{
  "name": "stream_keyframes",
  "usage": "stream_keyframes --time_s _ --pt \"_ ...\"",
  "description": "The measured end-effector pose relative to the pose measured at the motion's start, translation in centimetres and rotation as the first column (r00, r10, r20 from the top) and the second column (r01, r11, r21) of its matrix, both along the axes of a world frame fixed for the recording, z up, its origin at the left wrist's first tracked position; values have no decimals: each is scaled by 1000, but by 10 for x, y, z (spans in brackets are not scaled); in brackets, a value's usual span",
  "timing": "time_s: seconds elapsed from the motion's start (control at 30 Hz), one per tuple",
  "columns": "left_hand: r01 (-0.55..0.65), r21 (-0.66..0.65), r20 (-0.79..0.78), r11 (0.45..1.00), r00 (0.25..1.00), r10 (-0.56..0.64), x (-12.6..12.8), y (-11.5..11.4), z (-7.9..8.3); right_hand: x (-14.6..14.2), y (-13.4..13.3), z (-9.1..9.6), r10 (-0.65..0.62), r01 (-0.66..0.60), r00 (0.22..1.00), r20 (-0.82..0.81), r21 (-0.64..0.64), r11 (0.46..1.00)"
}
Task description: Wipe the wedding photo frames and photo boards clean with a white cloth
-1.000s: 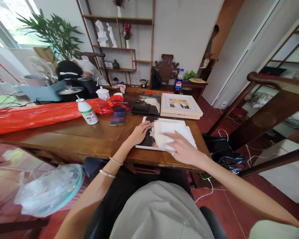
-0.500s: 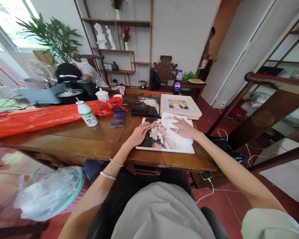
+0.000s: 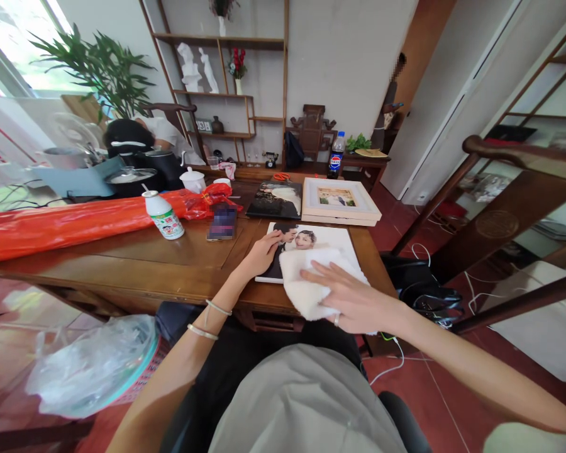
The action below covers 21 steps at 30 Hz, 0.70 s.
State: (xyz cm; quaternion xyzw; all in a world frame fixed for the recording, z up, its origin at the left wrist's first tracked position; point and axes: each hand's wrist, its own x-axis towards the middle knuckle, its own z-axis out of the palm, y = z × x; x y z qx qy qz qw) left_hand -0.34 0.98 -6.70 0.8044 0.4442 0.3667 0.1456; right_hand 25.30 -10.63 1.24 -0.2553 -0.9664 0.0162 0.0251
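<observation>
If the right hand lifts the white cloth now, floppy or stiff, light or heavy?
Probably floppy: the white cloth looks soft-edged and uneven beneath the right hand. Likely light too, being fuzzy fabric, though any dampness can't be judged.

You show one left hand (image 3: 263, 251), one right hand (image 3: 342, 292): two hands. You wear two bracelets (image 3: 202, 331), one ring (image 3: 336, 319). You get one white cloth (image 3: 302, 283). One photo panel (image 3: 273, 267), one dark photo panel (image 3: 274, 200), one framed picture (image 3: 338, 197): three picture pieces for you. One white bottle (image 3: 164, 217), one cola bottle (image 3: 335, 160): two bottles. One phone (image 3: 221, 224). One red bundle (image 3: 70, 225). One lidded white pot (image 3: 193, 182). Two white statues (image 3: 189, 69). Two vases with flowers (image 3: 238, 86). One pink basket (image 3: 146, 372). Besides you, one person (image 3: 165, 131) at left, one person (image 3: 392, 94) at right: two.
</observation>
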Motion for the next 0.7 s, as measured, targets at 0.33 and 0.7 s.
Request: stream_keyframes --time_s 0.33,0.7 --pt "-13 7 -14 1000 1000 13 0 -2 2 17 109 -8 -174 179 982 -68 71 981" --pt "-15 -5 -15 1000 1000 15 1 -2 2 6 55 -9 -116 120 992 -53 75 990"
